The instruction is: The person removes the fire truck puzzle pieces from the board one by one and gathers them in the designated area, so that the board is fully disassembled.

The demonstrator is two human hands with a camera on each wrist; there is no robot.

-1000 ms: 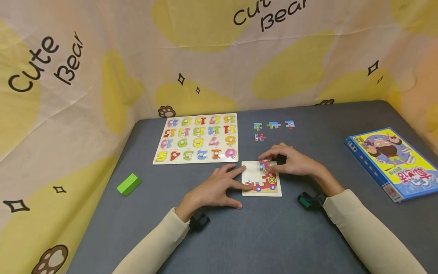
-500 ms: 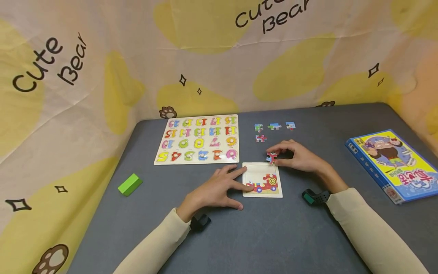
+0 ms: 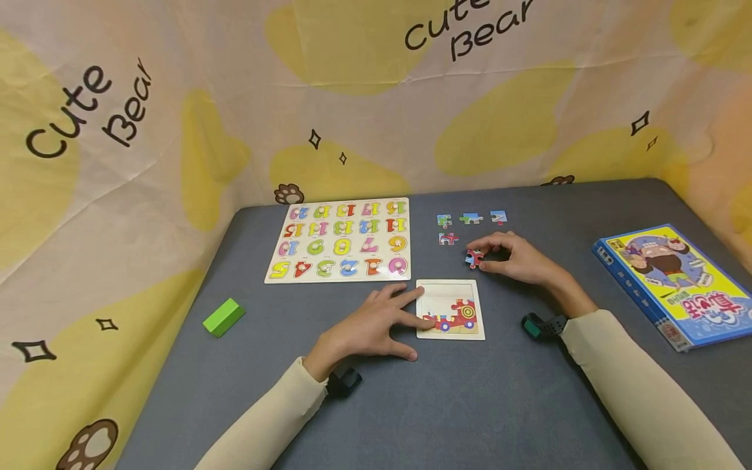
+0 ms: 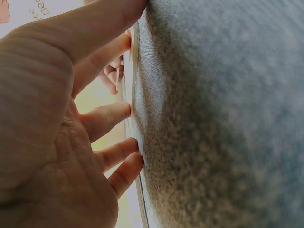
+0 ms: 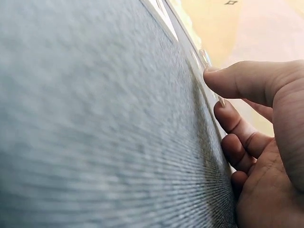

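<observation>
A small wooden puzzle tray (image 3: 451,286) lies in the middle of the table, with a red vehicle picture partly laid in its lower half. My left hand (image 3: 375,321) has its fingers spread, and two fingertips press on the tray's left side; the left wrist view shows these fingers (image 4: 107,121) at the tray's edge. Beyond the tray's upper right corner, my right hand (image 3: 517,260) pinches a red and blue jigsaw piece (image 3: 474,258) between thumb and fingers, low over the table. In the right wrist view, the right hand's thumb (image 5: 242,80) hides most of that piece.
Several loose jigsaw pieces (image 3: 470,218) lie behind the tray. To the left is a number board (image 3: 341,282) full of coloured numerals. A green block (image 3: 224,317) sits at far left, and a blue and yellow box (image 3: 681,281) at right. Printed cloth (image 3: 364,98) hangs behind the table.
My right hand has carried the jigsaw piece from over the tray's upper part to the table beyond its upper right corner. My left hand has stayed at the tray.
</observation>
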